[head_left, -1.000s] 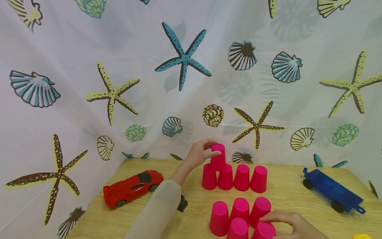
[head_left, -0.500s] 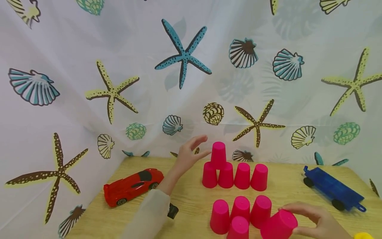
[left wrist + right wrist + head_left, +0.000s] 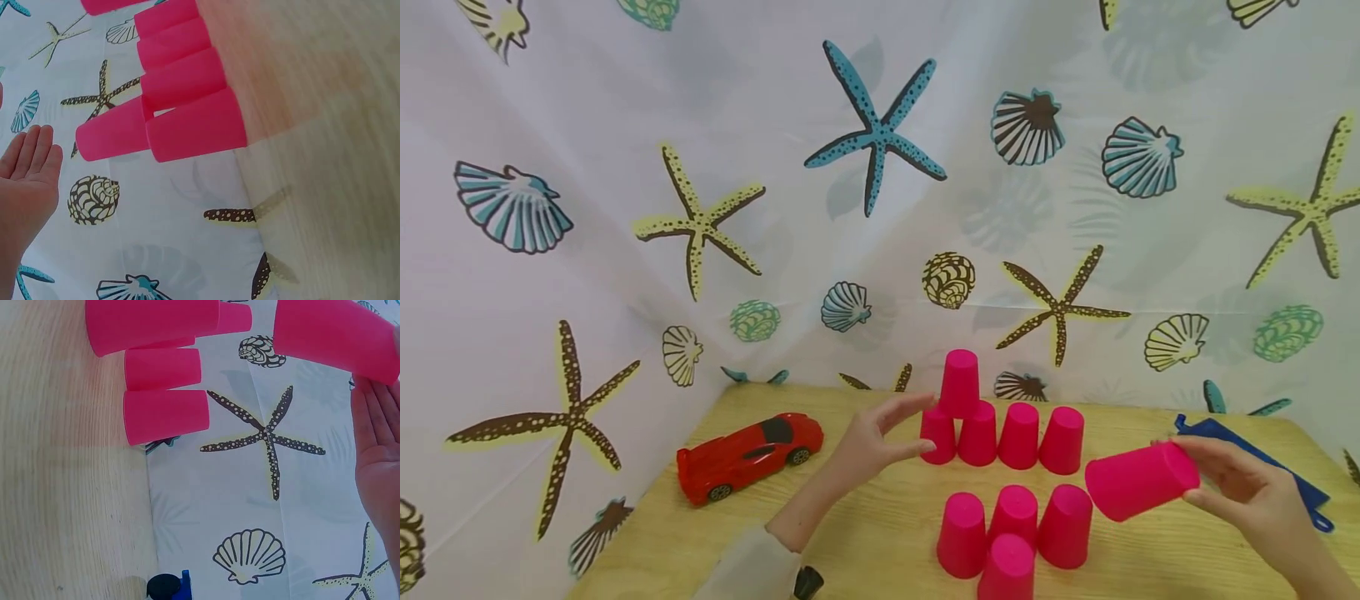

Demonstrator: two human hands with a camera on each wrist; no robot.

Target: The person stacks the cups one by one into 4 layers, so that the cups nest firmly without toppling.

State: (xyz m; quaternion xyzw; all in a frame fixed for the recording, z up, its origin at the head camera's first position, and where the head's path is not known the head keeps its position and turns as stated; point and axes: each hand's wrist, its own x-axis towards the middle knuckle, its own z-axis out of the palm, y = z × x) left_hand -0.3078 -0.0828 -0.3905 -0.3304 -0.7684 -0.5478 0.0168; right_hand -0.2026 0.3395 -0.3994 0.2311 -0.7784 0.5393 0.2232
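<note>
My right hand [image 3: 1247, 483] grips a pink cup [image 3: 1141, 481] by its closed end, raised and tipped nearly on its side, the mouth facing left. The same held cup [image 3: 334, 337] fills the top right of the right wrist view. My left hand [image 3: 880, 437] holds nothing; its fingers and thumb are spread beside the left end of the back row. That back row [image 3: 1018, 437] is several upside-down pink cups, with one upper cup [image 3: 960, 383] standing across the two leftmost. Nearer, several more upside-down cups [image 3: 962, 536] stand in a cluster.
A red toy car [image 3: 748, 457] is on the left of the wooden table [image 3: 880, 550]. At the right lies a blue toy trailer [image 3: 1303, 492], partly behind my right hand. A white curtain [image 3: 775, 100] printed with shells and starfish hangs behind the table.
My left hand has let go of the upper cup and drawn back down to the left. My right hand has lifted a cup from the near cluster, moved it up and right, and tipped it.
</note>
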